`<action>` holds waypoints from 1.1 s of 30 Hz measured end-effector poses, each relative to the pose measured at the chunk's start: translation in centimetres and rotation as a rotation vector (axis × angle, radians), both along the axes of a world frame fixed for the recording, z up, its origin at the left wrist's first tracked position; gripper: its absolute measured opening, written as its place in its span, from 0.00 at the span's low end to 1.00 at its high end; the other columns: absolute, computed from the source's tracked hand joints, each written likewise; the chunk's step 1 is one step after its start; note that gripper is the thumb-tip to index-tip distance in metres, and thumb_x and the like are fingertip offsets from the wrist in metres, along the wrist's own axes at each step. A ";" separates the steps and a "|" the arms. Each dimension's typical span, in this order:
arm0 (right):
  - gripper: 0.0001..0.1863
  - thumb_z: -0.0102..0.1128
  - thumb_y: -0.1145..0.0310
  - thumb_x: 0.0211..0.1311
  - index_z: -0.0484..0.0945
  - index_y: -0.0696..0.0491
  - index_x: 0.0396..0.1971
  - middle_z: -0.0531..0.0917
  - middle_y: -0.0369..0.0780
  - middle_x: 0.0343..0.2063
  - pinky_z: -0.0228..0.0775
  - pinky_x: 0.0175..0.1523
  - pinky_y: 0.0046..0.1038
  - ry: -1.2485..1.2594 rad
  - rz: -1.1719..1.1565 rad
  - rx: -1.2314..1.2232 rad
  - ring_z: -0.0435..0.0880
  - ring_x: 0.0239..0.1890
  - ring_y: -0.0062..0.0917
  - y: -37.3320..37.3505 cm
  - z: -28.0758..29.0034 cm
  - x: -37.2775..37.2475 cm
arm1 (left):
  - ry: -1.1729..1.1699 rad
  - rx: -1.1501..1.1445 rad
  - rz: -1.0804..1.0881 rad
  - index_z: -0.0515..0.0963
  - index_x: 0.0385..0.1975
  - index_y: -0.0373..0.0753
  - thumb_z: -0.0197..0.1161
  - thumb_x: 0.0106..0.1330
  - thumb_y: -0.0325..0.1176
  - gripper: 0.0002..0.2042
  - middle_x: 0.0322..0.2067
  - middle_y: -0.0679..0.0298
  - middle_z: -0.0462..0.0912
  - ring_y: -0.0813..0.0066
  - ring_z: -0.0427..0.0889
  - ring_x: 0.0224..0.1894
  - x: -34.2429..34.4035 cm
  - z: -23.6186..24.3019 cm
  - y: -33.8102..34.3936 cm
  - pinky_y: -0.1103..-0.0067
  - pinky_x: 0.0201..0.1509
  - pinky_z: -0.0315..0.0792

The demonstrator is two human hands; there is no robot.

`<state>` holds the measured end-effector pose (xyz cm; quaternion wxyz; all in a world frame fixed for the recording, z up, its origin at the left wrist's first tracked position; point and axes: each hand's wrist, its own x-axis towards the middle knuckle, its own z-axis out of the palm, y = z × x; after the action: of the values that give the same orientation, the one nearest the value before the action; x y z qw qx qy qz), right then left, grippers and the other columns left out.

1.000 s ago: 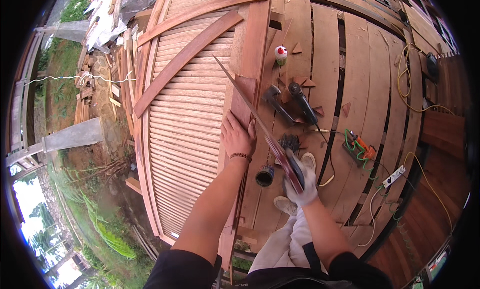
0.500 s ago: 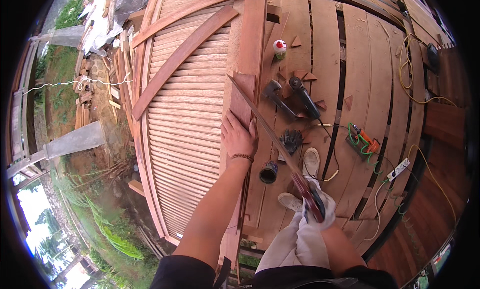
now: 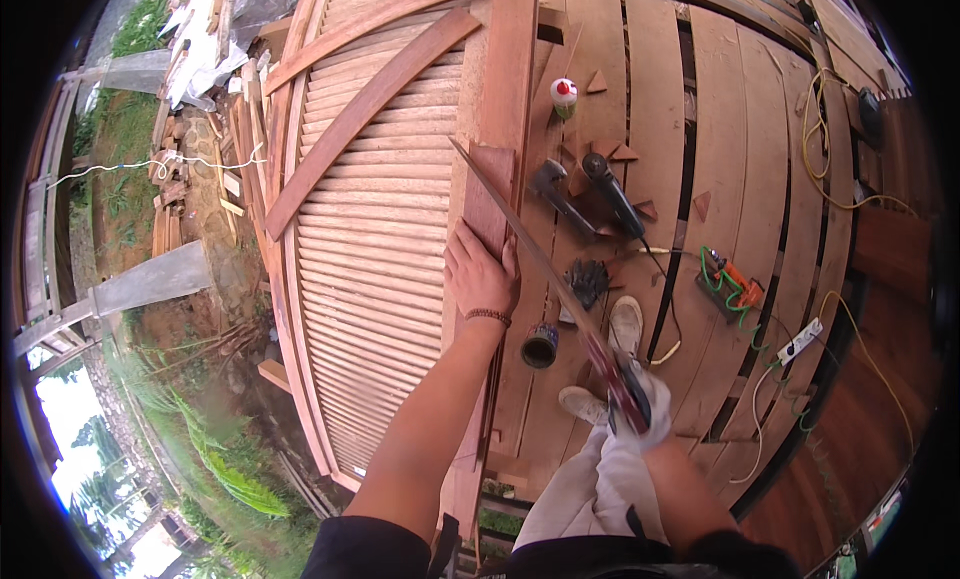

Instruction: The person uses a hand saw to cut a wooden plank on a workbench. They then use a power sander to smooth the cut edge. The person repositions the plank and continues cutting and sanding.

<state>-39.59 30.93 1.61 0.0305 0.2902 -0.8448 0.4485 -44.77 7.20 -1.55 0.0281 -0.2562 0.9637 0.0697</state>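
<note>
My left hand (image 3: 481, 274), bare with a beaded bracelet, is closed over a short reddish-brown board (image 3: 491, 184), thumb at its right edge and fingers across its top. This board lies on the right-hand rail of a large louvred wooden panel (image 3: 378, 214). In my right hand (image 3: 655, 404), which wears a whitish glove, is the handle of a handsaw (image 3: 545, 261). Its long blade slants up and left across the board, its tip over the panel's edge past the board's left side. The blade hides where it meets the wood.
On the slatted deck lie an angle grinder (image 3: 612, 194), a black glove (image 3: 586, 281), a dark open can (image 3: 540, 347), a red-capped bottle (image 3: 563, 97) and triangular offcuts. Farther right are an orange tool (image 3: 738, 279) with a green coiled hose, a power strip (image 3: 799, 341) and cables.
The saw and my right hand have shifted a little forward and left along the blade's line. My left hand keeps its place on the board.
</note>
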 end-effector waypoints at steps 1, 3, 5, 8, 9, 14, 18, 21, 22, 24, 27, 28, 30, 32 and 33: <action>0.31 0.64 0.75 0.53 0.73 0.63 0.61 0.81 0.56 0.56 0.79 0.43 0.39 0.011 -0.009 0.011 0.88 0.45 0.45 0.2 0.6 0.6 | -0.053 -0.003 0.023 0.58 0.71 0.28 0.64 0.66 0.53 0.42 0.64 0.46 0.69 0.48 0.70 0.64 -0.3 0.0 0.0 0.62 0.67 0.65; 0.33 0.68 0.77 0.48 0.72 0.65 0.58 0.83 0.49 0.44 0.78 0.38 0.42 -0.053 -0.042 -0.293 0.83 0.33 0.48 -4.7 -0.9 -4.5 | 0.050 -0.017 -0.027 0.59 0.71 0.28 0.64 0.66 0.53 0.42 0.63 0.46 0.70 0.48 0.70 0.63 -0.4 0.1 0.0 0.62 0.67 0.65; 0.32 0.68 0.76 0.48 0.73 0.64 0.57 0.83 0.50 0.45 0.78 0.38 0.41 -0.085 -0.067 -0.302 0.84 0.33 0.47 -5.7 -1.0 -4.5 | 0.045 -0.023 -0.023 0.59 0.71 0.28 0.64 0.66 0.54 0.43 0.63 0.46 0.70 0.48 0.70 0.63 -0.1 0.1 0.0 0.62 0.67 0.65; 0.34 0.68 0.76 0.50 0.70 0.64 0.61 0.83 0.53 0.52 0.80 0.43 0.36 0.039 -0.071 -0.192 0.86 0.38 0.46 -1.3 0.9 -0.1 | 0.066 -0.010 -0.025 0.59 0.71 0.28 0.65 0.65 0.54 0.43 0.63 0.46 0.70 0.48 0.70 0.63 -0.1 -0.3 0.0 0.62 0.67 0.66; 0.35 0.67 0.77 0.52 0.70 0.64 0.63 0.81 0.53 0.56 0.81 0.46 0.35 -0.105 -0.051 -0.250 0.87 0.44 0.44 0.8 1.1 2.3 | 0.060 -0.011 -0.016 0.59 0.71 0.28 0.65 0.66 0.53 0.42 0.63 0.46 0.70 0.48 0.70 0.63 0.0 -0.4 0.0 0.62 0.67 0.66; 0.30 0.65 0.79 0.52 0.74 0.58 0.59 0.78 0.53 0.59 0.84 0.45 0.41 -0.095 -0.002 -0.245 0.87 0.46 0.47 -1.1 0.5 -1.4 | -0.015 -0.050 -0.002 0.59 0.71 0.27 0.64 0.66 0.54 0.42 0.63 0.46 0.70 0.48 0.70 0.64 0.0 -0.6 -0.1 0.62 0.67 0.65; 0.26 0.66 0.76 0.51 0.76 0.61 0.54 0.84 0.51 0.44 0.80 0.41 0.42 -0.078 -0.069 -0.276 0.85 0.37 0.48 -6.0 -0.5 -6.4 | 0.063 -0.037 -0.025 0.58 0.71 0.27 0.63 0.67 0.53 0.42 0.64 0.46 0.69 0.48 0.70 0.64 0.1 -0.2 0.2 0.62 0.68 0.65; 0.24 0.64 0.72 0.59 0.76 0.63 0.56 0.85 0.52 0.48 0.80 0.41 0.33 -0.047 -0.091 -0.321 0.88 0.39 0.39 0.0 0.6 0.1 | 0.036 0.005 -0.003 0.57 0.72 0.27 0.62 0.67 0.55 0.43 0.64 0.45 0.69 0.48 0.70 0.64 0.0 0.0 0.3 0.60 0.68 0.65; 0.24 0.61 0.68 0.62 0.75 0.64 0.56 0.84 0.51 0.44 0.78 0.38 0.32 -0.215 -0.086 -0.366 0.86 0.36 0.37 3.2 1.4 3.3 | 0.036 -0.001 0.011 0.57 0.72 0.28 0.62 0.67 0.55 0.43 0.64 0.45 0.69 0.47 0.70 0.64 0.1 0.1 0.3 0.60 0.68 0.65; 0.25 0.55 0.61 0.68 0.74 0.65 0.57 0.84 0.49 0.37 0.73 0.32 0.28 -1.033 -0.158 -0.832 0.82 0.28 0.31 8.9 3.1 8.8 | 0.023 0.052 0.028 0.57 0.72 0.28 0.62 0.67 0.54 0.43 0.64 0.44 0.68 0.47 0.68 0.66 0.2 0.4 0.4 0.58 0.68 0.64; 0.30 0.47 0.50 0.77 0.72 0.66 0.57 0.83 0.47 0.26 0.66 0.22 0.23 -1.325 -0.434 -1.036 0.76 0.17 0.23 13.5 5.3 12.0 | 0.086 0.063 0.038 0.57 0.73 0.30 0.62 0.66 0.53 0.42 0.64 0.45 0.69 0.48 0.68 0.67 -0.1 0.6 0.4 0.58 0.70 0.62; 0.31 0.50 0.49 0.75 0.71 0.65 0.58 0.82 0.45 0.25 0.66 0.24 0.22 -1.106 -0.486 -0.787 0.76 0.18 0.22 13.2 5.6 11.0 | 0.089 0.076 0.055 0.57 0.73 0.30 0.63 0.65 0.53 0.43 0.65 0.45 0.68 0.48 0.67 0.68 -0.1 0.7 0.4 0.58 0.70 0.62; 0.34 0.57 0.47 0.71 0.70 0.63 0.60 0.82 0.41 0.24 0.65 0.26 0.22 -0.743 -0.545 -0.567 0.75 0.20 0.20 11.3 7.1 7.6 | 0.106 0.122 0.070 0.55 0.73 0.31 0.64 0.64 0.51 0.44 0.67 0.45 0.66 0.47 0.66 0.68 0.0 0.9 0.5 0.57 0.70 0.62; 0.36 0.61 0.45 0.69 0.70 0.62 0.62 0.82 0.40 0.24 0.66 0.27 0.21 -0.602 -0.538 -0.503 0.76 0.20 0.19 9.2 8.7 4.0 | 0.067 0.155 0.106 0.56 0.73 0.31 0.65 0.63 0.52 0.44 0.67 0.45 0.66 0.47 0.65 0.69 0.1 1.0 0.5 0.57 0.71 0.62; 0.38 0.62 0.44 0.68 0.70 0.63 0.62 0.82 0.39 0.24 0.67 0.27 0.20 -0.563 -0.500 -0.523 0.76 0.20 0.18 8.8 9.1 2.8 | 0.089 0.155 0.103 0.56 0.73 0.32 0.65 0.62 0.52 0.45 0.67 0.46 0.66 0.47 0.65 0.69 -0.1 1.0 0.4 0.57 0.71 0.62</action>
<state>-36.81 39.71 10.71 -0.0207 -0.0735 -0.7227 0.6870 -44.84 7.57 -0.55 0.0012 -0.2993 0.9412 0.1569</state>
